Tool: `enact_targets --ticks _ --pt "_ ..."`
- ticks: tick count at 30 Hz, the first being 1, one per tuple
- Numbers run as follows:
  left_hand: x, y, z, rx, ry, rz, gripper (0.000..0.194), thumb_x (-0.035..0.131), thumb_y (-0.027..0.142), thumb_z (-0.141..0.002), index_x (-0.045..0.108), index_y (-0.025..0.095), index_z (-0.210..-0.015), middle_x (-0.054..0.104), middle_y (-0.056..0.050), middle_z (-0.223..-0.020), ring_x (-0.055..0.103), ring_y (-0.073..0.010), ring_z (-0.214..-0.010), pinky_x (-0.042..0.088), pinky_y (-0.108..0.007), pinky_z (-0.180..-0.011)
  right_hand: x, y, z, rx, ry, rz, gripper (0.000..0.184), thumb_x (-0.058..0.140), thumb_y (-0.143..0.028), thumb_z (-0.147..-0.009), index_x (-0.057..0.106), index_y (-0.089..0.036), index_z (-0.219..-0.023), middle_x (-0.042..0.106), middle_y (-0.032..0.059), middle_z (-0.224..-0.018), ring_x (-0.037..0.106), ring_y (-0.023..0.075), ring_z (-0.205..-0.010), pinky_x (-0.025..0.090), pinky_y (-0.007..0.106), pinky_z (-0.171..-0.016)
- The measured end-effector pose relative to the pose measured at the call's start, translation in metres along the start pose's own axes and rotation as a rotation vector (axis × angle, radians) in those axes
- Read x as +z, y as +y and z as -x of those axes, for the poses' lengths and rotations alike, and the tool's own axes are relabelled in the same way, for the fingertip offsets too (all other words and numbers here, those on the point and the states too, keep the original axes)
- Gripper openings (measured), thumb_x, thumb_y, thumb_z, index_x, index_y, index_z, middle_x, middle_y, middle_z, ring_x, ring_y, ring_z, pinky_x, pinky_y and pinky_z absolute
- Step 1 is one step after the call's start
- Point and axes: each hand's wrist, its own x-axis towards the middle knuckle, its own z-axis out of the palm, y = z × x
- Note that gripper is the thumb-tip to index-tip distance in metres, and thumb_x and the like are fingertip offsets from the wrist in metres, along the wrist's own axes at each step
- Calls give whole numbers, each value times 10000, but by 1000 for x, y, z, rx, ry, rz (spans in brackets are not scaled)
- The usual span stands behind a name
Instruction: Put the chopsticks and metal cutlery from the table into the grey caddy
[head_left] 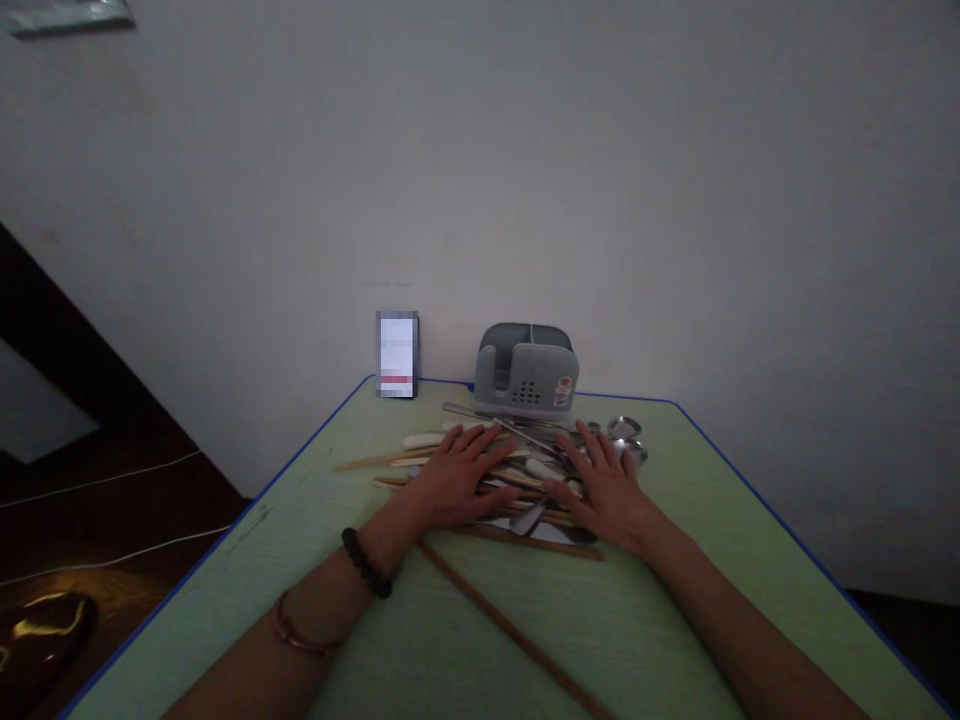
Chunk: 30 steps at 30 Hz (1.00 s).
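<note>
Grey cutlery holder (527, 377) beyond both grips; contents unreadable. Left hand (455, 482) and right hand (611, 490) flat, fingers spread, palms down on utensil pile (525, 470), tabletop (675, 620).

Under my flat hands lies a loose pile of cutlery (525, 470) (wooden chopsticks, steel spoons, white-handled pieces), spread crosswise near the far table edge; one long chopstick (510, 630) lies apart, diagonal.

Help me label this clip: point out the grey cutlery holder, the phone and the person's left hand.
grey cutlery holder (527, 380): head view, front wall.
phone (397, 354): head view, middle of the screen.
left hand (457, 480): head view, back of the hand, resting on the utensil pile.
</note>
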Motion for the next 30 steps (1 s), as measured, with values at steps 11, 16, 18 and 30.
enact_targets --ticks 11,16,18,30 --pt "1 0 -3 34 68 66 404 344 423 -957 512 255 -1284 525 -46 -1340 433 -208 -1250 304 -417 -1070 -4 2 -3 -286 106 -58 458 474 -510 -877 591 -246 -1232 530 114 -1323 500 292 -1190 385 508 -995" --pt "7 -1 -5 7 121 98 358 367 337 -956 551 219 -1239 541 -65 -1307 477 -208 -1202 382 -384 -1028 -8 10 -5 -336 171 -91 329 468 -392 -908 661 -235 -1124 619 89 -1212 572 244 -1100 449 426 -948" --pt "8 -1 -5 -12 151 102 327 390 304 -947 583 209 -1193 560 -73 -1273 499 -210 -1175 409 -376 -1008 -11 13 -5 -336 184 -108 315 452 -357 -917 676 -218 -1089 641 85 -1178 581 227 -1083 459 393 -937" --pt "4 -2 -6 -58 284 143 298 386 234 -940 619 210 -1124 676 -57 -1086 622 -190 -976 498 -335 -890 -18 40 -5 -106 438 -50 348 373 -134 -848 658 -158 -1047 656 107 -1114 560 237 -1056 343 459 -1023"
